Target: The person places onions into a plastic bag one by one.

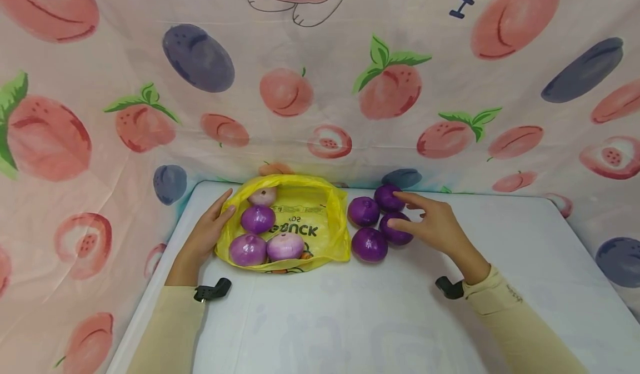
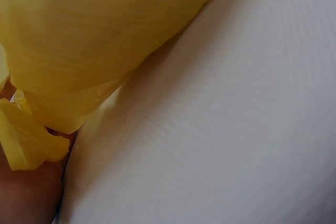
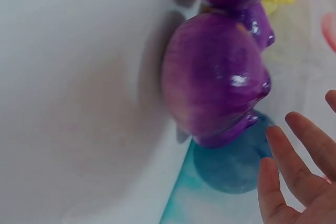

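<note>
A yellow plastic bag (image 1: 334, 246) lies on the white table with its mouth spread, holding several purple onions (image 1: 258, 219), some of them paler. My left hand (image 1: 205, 230) grips the bag's left rim, the thumb lapping over the edge. In the left wrist view, a fold of the bag (image 2: 31, 140) covers part of that hand. Just right of the bag sits a cluster of several darker glossy purple onions (image 1: 369, 245). Over the cluster's right side, my right hand (image 1: 434, 224) spreads its thumb and fingers. The right wrist view shows its fingers apart, near an onion (image 3: 215, 74).
The white table (image 1: 310, 318) ends at the back against a hanging cloth (image 1: 300, 46) printed with peaches and other fruit. Black wrist cameras (image 1: 213, 290) sit at both cuffs. The cluster's onions lie close together near the table's back edge.
</note>
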`<state>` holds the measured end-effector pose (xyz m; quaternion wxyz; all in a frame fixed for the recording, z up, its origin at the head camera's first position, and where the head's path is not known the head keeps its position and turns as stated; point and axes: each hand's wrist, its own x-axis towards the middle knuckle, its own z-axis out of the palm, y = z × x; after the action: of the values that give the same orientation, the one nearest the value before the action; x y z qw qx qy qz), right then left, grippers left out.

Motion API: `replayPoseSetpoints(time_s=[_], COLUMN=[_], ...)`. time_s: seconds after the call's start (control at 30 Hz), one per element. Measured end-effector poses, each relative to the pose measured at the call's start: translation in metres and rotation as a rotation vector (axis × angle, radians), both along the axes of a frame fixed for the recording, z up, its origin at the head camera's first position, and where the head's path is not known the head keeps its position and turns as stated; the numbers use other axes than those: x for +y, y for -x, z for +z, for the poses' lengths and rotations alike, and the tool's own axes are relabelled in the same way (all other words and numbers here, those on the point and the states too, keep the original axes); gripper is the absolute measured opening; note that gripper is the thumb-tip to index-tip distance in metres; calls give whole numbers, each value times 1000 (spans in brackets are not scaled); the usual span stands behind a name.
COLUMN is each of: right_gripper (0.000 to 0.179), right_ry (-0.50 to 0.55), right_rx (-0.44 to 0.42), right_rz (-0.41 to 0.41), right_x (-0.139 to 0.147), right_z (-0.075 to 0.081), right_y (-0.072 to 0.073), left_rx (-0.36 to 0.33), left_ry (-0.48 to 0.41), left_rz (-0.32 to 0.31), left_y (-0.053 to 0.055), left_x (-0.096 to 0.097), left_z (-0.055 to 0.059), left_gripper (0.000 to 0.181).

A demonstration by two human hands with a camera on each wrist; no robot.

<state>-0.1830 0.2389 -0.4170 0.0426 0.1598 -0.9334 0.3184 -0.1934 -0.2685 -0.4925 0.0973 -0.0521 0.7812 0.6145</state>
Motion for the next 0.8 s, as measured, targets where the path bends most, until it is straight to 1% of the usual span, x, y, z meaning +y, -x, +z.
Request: replayPoseSetpoints(time_s=[0.27, 0.6, 0.8], right_gripper=[68, 67, 68], right_ry=[12, -18, -35], right_rx=[-55, -141, -160], right_rz=[10, -1, 2], right_x=[10, 20, 22], right_z=[-9, -21, -27], right_y=[3, 6, 8], left_rx=[-6, -1, -1], left_ry=[12, -14, -20], left_rz=[4, -4, -8], left_y=[-1, 0, 0], left_x=[-1, -2, -2], left_z=[0, -2, -2], left_gripper=[74, 74, 74])
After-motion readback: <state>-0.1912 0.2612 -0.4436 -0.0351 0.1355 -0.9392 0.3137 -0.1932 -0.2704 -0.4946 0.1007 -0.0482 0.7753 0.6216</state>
